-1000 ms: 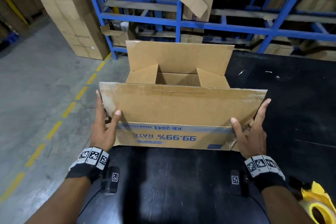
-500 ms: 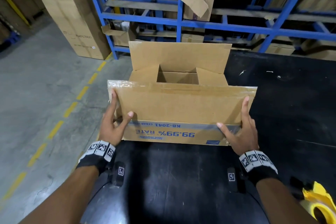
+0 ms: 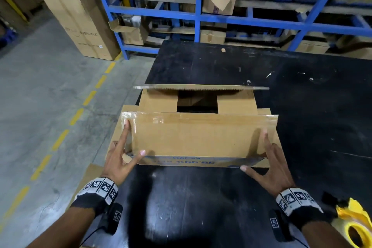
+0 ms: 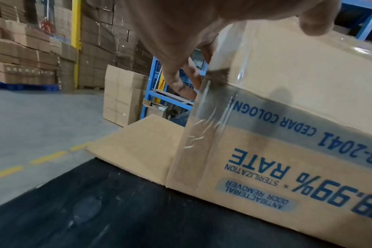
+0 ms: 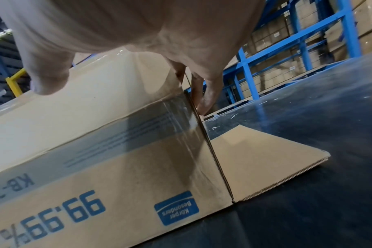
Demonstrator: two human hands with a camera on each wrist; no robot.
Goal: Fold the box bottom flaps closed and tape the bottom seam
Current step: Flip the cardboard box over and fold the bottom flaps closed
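Note:
A brown cardboard box (image 3: pixel 193 162) with blue print lies upside down on the black table (image 3: pixel 302 106). Its two short flaps (image 3: pixel 159 102) are folded in. The far long flap (image 3: pixel 201 87) shows edge-on over the opening. I hold the near long flap (image 3: pixel 193 137), old clear tape along its edge, tilted in over the opening. My left hand (image 3: pixel 134 139) pinches its left end, thumb on the outer face, fingers past the edge. My right hand (image 3: pixel 254 150) pinches the right end the same way. The wrist views show each thumb on the box (image 4: pixel 287 151) (image 5: pixel 96 167).
A yellow tape dispenser (image 3: pixel 356 227) lies at the table's near right corner. A blue rack (image 3: pixel 197 16) with cartons stands behind the table. A tall carton (image 3: pixel 80 20) stands on the grey floor at left, beside a dashed yellow line (image 3: pixel 76 116). The box sits at the table's left edge.
The near flap has swung from nearly upright down toward the opening, with both hands still on its ends. The far flap has tipped from upright to edge-on. The head has moved in over the box.

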